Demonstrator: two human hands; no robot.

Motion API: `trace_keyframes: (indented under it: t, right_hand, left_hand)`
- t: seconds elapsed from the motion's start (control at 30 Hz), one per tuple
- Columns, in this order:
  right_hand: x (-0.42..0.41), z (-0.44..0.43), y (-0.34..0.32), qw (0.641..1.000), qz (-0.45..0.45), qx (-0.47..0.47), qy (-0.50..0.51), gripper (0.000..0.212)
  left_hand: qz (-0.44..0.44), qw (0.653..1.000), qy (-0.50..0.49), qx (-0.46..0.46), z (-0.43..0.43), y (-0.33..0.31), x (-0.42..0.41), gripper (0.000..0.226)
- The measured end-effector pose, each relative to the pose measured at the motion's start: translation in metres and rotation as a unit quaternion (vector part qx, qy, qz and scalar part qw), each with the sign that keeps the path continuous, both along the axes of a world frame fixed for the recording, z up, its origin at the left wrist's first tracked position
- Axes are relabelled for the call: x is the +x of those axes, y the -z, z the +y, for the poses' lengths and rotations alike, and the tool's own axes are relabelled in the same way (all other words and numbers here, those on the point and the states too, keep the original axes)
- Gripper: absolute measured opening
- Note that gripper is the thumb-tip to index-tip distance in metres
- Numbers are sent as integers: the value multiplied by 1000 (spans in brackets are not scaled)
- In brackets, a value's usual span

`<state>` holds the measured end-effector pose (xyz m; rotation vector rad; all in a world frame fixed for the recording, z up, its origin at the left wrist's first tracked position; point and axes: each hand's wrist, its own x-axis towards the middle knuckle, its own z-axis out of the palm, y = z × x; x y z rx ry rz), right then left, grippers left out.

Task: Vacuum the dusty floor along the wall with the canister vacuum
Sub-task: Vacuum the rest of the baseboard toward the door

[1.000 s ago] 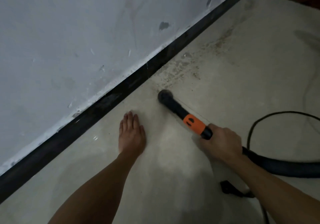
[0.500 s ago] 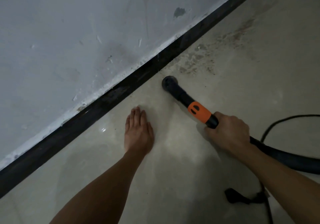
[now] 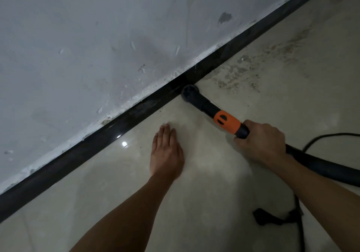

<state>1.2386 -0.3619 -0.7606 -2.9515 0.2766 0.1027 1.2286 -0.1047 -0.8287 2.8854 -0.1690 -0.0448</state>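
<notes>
The right hand [image 3: 261,142] is wrapped around the hose [image 3: 321,166] just behind the orange collar [image 3: 227,122]. It holds the black nozzle [image 3: 190,94] down on the floor [image 3: 214,203], with the tip against the dark skirting [image 3: 97,140] at the foot of the wall [image 3: 87,47]. The left hand [image 3: 167,154] lies flat on the floor, fingers straight and together, near the skirting and to the left of the nozzle.

The job looks partly done. The tiles near and left of the nozzle are smooth and glossy, with only a few specks by the skirting. To the far right a wide patch of gritty dust [image 3: 263,64] lies along the skirting, beginning just beyond the tip. That stretch is left to clean.

The canister itself is out of view, and the hose and a thin cord [image 3: 327,136] both run off the right edge. A dark strap-like piece [image 3: 270,217] lies on the floor at near right; I cannot tell what it is. The nozzle mouth faces down, so the suction cannot be judged. The light is dim, so fine dust on the near tiles would be hard to see.
</notes>
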Motion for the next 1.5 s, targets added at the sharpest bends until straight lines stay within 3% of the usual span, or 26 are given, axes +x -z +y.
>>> trace_keyframes:
  t: [0.13,0.37,0.47,0.6,0.67,0.8,1.03,1.27,1.5]
  right_hand:
    - [12,-6,-9,997,-6,33,66,22]
    - [-36,11,-12,999,16,48,2,33]
    - [-54,14,-14,999,20,35,-13,39]
    - [-71,51,-5,993,29,60,-98,34]
    - [-59,61,-6,994,23,61,-91,32]
    - [-37,59,-12,998,9,65,-23,27]
    - [-57,80,-9,994,17,46,-100,35]
    - [-115,85,-11,981,43,16,-188,28]
    - [-103,74,-14,987,55,37,-149,27]
  left_hand:
    - [1,1000,-5,-2,1,-1,-1,54]
    - [25,999,-19,-44,15,-18,-16,44]
    - [9,996,-87,-35,55,-21,-50,40]
    - [-4,976,-211,-50,91,-20,-91,48]
    - [-7,969,-240,-63,92,-19,-95,48]
    - [11,971,-238,-37,91,-19,-93,47]
    - [29,972,-230,-33,95,-14,-93,44]
    - [16,970,-236,-53,100,-7,-93,43]
    - [27,977,-213,-13,98,-7,-89,46]
